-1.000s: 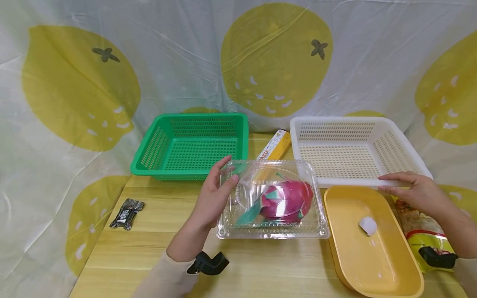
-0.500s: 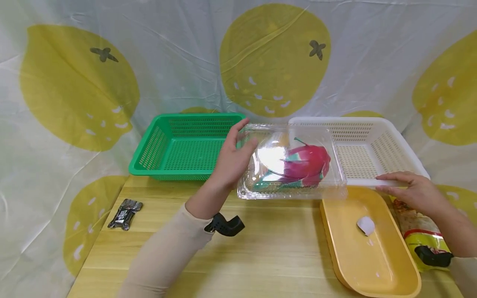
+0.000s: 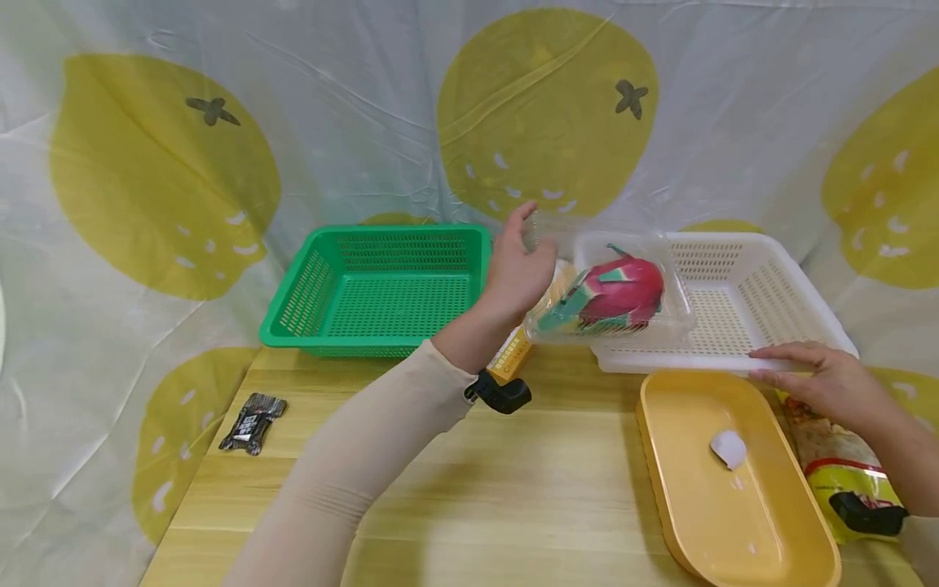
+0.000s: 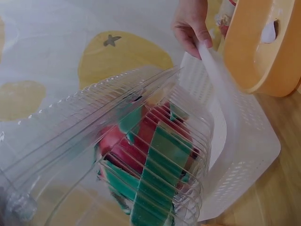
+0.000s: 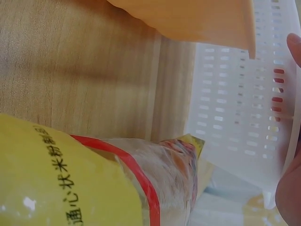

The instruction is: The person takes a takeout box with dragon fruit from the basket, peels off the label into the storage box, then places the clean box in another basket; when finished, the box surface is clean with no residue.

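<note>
My left hand [image 3: 519,265] grips the left end of a clear plastic clamshell box [image 3: 681,318]. Inside it lies a pink dragon fruit [image 3: 625,289] with green scales. The box overlaps the left half of a white slotted basket [image 3: 803,285] in the head view. From the left wrist, the clear box [image 4: 51,113] appears tilted beside the white basket [image 4: 235,165]. At the basket's front right rim, my right hand [image 3: 836,379] pinches the edge between thumb and fingers. In the right wrist view, only bits of that hand show at the right edge.
An orange tray [image 3: 653,440] holding a small whitish piece [image 3: 729,448] stands before the white basket. Right of it lies a yellow food bag [image 3: 836,465]. A green basket [image 3: 293,338] stands left, a pasta box [image 3: 511,359] partly hidden beside it, and a black packet [image 3: 253,424] in front.
My left hand has carried the clamshell box with the dragon fruit away from me and rightward, from the table's middle to over the white basket. My right hand keeps its place on the rim.
</note>
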A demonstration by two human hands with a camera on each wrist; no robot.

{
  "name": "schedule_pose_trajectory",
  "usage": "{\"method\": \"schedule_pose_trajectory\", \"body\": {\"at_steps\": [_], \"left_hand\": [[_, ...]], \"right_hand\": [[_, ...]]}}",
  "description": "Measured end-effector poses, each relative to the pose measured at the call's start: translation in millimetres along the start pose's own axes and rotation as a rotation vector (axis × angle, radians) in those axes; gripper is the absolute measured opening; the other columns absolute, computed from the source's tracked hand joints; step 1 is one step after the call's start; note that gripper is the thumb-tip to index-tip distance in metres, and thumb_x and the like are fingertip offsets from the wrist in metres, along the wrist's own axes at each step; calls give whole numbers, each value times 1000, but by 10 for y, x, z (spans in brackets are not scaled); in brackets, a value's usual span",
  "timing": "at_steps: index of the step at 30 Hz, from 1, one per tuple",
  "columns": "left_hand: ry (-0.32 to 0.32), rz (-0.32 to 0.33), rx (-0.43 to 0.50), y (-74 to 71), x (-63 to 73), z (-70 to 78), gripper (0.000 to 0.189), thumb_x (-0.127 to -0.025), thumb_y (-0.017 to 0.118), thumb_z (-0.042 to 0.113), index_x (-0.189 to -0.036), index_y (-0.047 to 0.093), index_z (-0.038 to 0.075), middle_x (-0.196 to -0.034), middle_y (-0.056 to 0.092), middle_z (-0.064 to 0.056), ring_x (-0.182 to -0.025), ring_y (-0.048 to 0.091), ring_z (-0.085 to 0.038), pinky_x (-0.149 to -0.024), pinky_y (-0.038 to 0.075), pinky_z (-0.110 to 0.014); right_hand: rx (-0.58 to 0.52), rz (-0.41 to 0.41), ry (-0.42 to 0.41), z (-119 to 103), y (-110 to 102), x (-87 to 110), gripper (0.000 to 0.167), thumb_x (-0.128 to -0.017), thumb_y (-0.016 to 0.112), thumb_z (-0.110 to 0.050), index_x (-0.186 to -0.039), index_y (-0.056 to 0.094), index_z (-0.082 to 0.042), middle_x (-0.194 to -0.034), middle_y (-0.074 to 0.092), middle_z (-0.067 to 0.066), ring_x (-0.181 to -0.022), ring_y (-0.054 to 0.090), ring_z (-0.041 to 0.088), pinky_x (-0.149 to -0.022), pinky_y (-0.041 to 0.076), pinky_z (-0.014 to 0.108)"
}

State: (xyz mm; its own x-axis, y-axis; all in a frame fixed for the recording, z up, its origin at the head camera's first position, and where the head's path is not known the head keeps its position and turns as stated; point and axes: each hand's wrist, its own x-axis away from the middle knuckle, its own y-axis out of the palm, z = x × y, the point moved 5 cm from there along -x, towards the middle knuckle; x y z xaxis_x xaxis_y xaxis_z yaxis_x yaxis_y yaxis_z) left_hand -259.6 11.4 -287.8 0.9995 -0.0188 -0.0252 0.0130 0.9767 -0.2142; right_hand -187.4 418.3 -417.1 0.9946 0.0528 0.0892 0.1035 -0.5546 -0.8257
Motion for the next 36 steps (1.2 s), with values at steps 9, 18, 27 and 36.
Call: {"method": "schedule_pose_trajectory", "body": {"at_steps": [9, 18, 27, 36], "left_hand": [[0, 9, -142, 390, -190, 67, 55, -103, 55, 24, -155, 40, 32, -154, 42, -10, -135, 46, -29, -105, 47, -42], [-77, 31, -216, 604, -299, 67, 54, -102, 56, 29, -153, 41, 37, -155, 41, -5, -128, 42, -35, -102, 48, -41], [-136, 60, -348, 874, -367, 4, 55, -101, 57, 31, -152, 41, 43, -150, 45, -3, -124, 44, -35, -92, 49, -37], [-185, 68, -459, 1147, -428, -36, 50, -101, 57, 34, -148, 45, 47, -149, 46, 1, -135, 41, -34, -97, 50, -36]], "right_hand": [[35, 15, 4, 20, -3, -5, 49, -91, 75, -46, -129, 71, -14, -133, 61, 10, -106, 51, 6, -65, 40, 14], [-19, 45, -37, 22, -28, 5, 42, -92, 76, -40, -126, 73, -14, -104, 39, -52, -96, 31, -27, -65, 38, 9], [6, 57, -31, 17, -9, -21, 43, -90, 78, -42, -124, 74, -16, -102, 38, -51, -95, 30, -26, -66, 36, 10], [11, 97, -64, -3, -2, -14, 40, -88, 80, -40, -119, 76, -15, -99, 40, -55, -93, 33, -28, -66, 35, 9]]}}
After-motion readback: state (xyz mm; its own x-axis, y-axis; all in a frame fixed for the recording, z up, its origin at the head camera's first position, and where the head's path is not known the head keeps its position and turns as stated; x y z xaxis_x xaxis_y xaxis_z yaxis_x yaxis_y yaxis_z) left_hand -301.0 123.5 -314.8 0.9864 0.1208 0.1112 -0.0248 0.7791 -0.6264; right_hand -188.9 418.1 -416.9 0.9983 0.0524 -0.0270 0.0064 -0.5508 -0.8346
